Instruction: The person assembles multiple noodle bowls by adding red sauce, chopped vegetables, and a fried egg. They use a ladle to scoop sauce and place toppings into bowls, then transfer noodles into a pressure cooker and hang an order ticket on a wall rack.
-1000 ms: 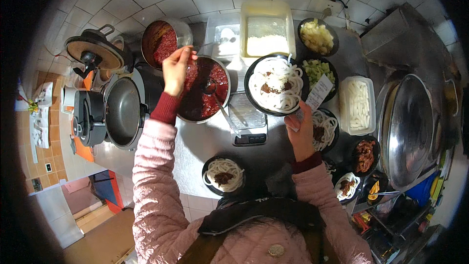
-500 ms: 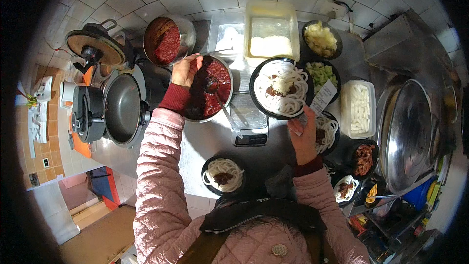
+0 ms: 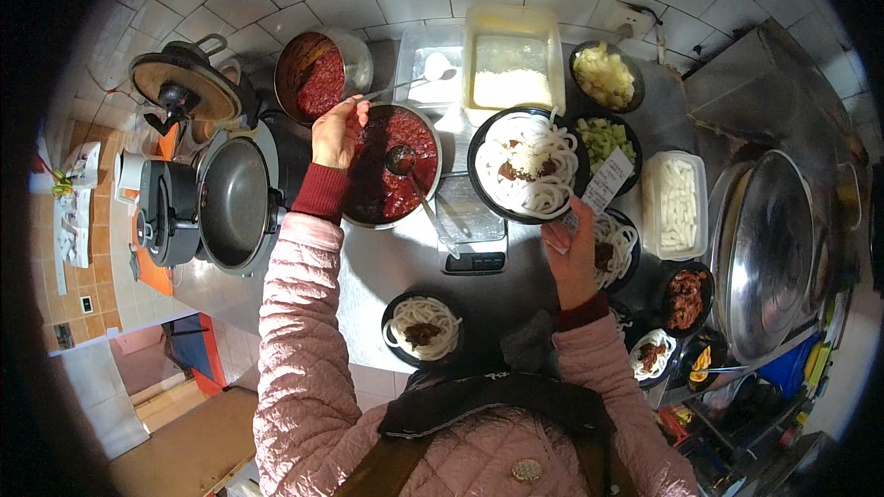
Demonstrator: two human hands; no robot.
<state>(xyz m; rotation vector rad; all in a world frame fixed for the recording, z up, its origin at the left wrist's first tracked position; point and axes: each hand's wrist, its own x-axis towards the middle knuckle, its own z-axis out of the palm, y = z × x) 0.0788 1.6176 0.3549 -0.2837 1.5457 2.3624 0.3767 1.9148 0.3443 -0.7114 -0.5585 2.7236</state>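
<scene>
My left hand (image 3: 337, 135) is closed on the thin handle of a spoon (image 3: 398, 87). The spoon's bright round end lies over a clear plastic container (image 3: 414, 41); whether it carries something white I cannot tell. Below that hand stands a metal pot of dark red sauce (image 3: 376, 189) with a ladle (image 3: 425, 205) resting in it. My right hand (image 3: 575, 256) pinches a printed paper slip (image 3: 603, 186) beside the lower right rim of a black bowl. Thick white noodles (image 3: 527, 133) fill this bowl, topped with brown sauce and pale chopped bits. Whether the fingers also grip the rim is unclear.
A scale (image 3: 474, 262) lies between pot and bowl. Around stand a pot of red paste (image 3: 322, 83), a tub of pale bits (image 3: 511, 87), bowls of green chunks (image 3: 600, 140) and yellow chunks (image 3: 603, 74), a white-filled tub (image 3: 677, 202), another noodle bowl (image 3: 422, 327) and a pan (image 3: 232, 202).
My left hand has shifted slightly left and down with the spoon, whose handle now shows farther up over the clear container. My right hand has hardly moved.
</scene>
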